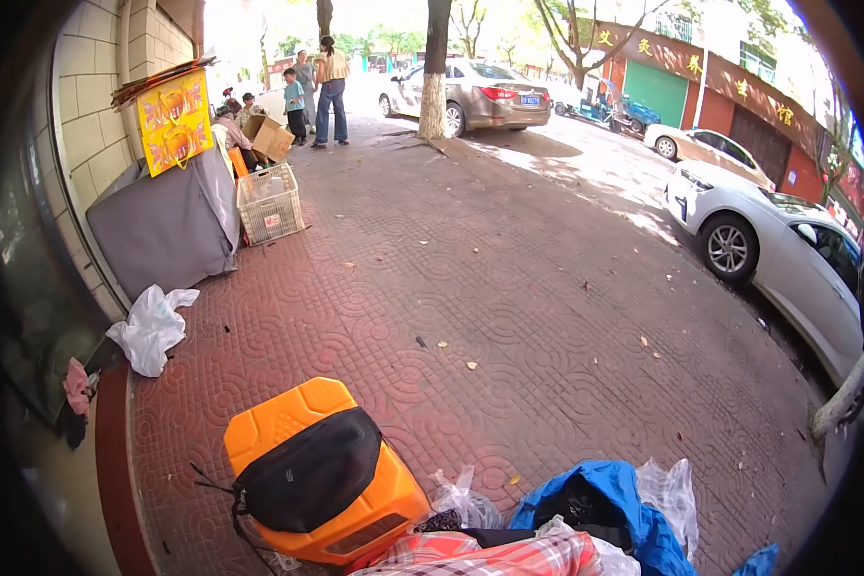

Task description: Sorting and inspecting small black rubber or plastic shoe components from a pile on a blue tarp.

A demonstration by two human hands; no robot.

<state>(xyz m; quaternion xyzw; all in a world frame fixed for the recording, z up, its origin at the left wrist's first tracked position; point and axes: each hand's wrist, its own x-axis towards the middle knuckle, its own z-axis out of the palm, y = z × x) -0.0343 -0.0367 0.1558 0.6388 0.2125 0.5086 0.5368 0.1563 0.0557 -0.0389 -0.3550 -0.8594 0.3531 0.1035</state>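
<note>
Neither of my hands shows in the head view. Close to me at the bottom stands an orange plastic case with a dark window in its side. A black mesh drawstring pouch lies on top of it, its cords hanging over the left side. Red and white plaid cloth fills the lower edge; whether it is worn or lying there I cannot tell. To its right, a blue plastic bag gapes around something dark inside. Clear plastic bags are bunched beside the case.
A white plastic bag lies by the left wall, near a grey covered stack and a plastic crate. Patterned red paving stretches ahead. A tree, parked cars and several people are farther off.
</note>
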